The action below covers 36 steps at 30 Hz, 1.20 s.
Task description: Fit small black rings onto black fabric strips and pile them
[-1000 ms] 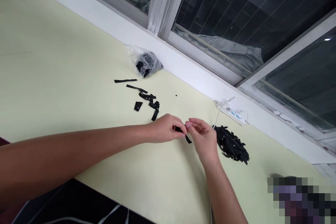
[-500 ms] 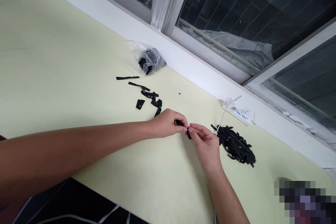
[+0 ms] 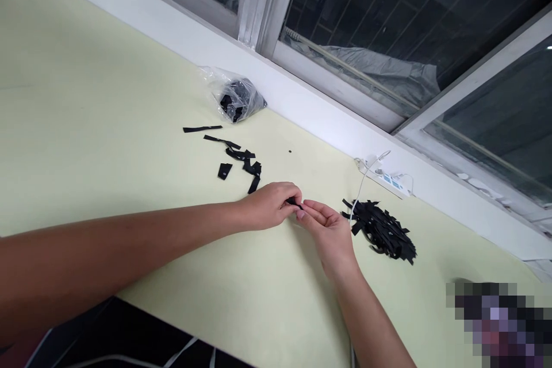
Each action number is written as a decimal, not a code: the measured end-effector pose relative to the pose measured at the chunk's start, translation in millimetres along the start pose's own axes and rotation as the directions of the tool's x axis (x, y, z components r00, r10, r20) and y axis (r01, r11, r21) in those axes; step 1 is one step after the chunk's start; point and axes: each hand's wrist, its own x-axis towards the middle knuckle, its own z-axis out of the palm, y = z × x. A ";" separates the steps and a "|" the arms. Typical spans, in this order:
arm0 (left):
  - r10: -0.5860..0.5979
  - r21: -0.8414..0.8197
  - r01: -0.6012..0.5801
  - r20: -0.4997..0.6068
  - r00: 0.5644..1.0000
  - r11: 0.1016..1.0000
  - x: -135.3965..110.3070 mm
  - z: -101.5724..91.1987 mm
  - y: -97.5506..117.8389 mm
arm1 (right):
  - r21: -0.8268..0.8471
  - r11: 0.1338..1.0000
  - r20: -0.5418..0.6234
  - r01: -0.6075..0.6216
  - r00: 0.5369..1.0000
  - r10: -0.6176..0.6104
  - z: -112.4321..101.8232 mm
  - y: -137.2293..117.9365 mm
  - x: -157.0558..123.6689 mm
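My left hand (image 3: 268,206) and my right hand (image 3: 325,232) meet fingertip to fingertip over the pale yellow table (image 3: 107,115). Both pinch one small black strip (image 3: 294,202), of which only a short end shows between the fingers. A heap of several black strips (image 3: 382,231) lies just right of my right hand. Several loose black strips (image 3: 241,158) lie scattered beyond my left hand, toward the window.
A clear plastic bag with black pieces (image 3: 235,99) rests against the white window ledge (image 3: 302,109). A white power strip with a cable (image 3: 383,175) sits along the ledge. A blurred dark object (image 3: 495,316) lies at the lower right. The table's near edge runs bottom left.
The strip hung out below my fingers a second ago; now it is folded or gathered between both pinches and barely shows. My right hand has lowered and closed in on the left.
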 end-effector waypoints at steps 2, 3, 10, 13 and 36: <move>0.001 0.019 -0.001 0.009 1.000 1.000 -0.2 0.0 -0.3 | 0.003 1.000 0.006 -0.001 1.000 0.001 -1.1 2.4 2.2; 0.000 0.022 0.000 0.011 1.000 1.000 0.0 -0.1 -0.3 | 0.005 1.000 0.011 0.004 1.000 -0.004 -1.8 3.3 3.4; -0.066 -0.112 0.067 0.013 0.998 0.991 3.2 1.5 2.2 | -0.001 0.992 0.038 0.125 0.992 -0.124 -4.0 3.1 9.0; -0.100 -0.155 0.103 0.030 0.995 0.983 2.7 3.1 3.3 | -0.042 0.985 0.024 0.165 0.986 -0.164 -6.2 0.5 10.3; -0.087 -0.054 0.084 -0.053 0.995 0.995 5.4 -1.9 -0.3 | -0.845 0.481 -0.443 -0.233 0.809 -0.387 -148.1 -2.2 55.0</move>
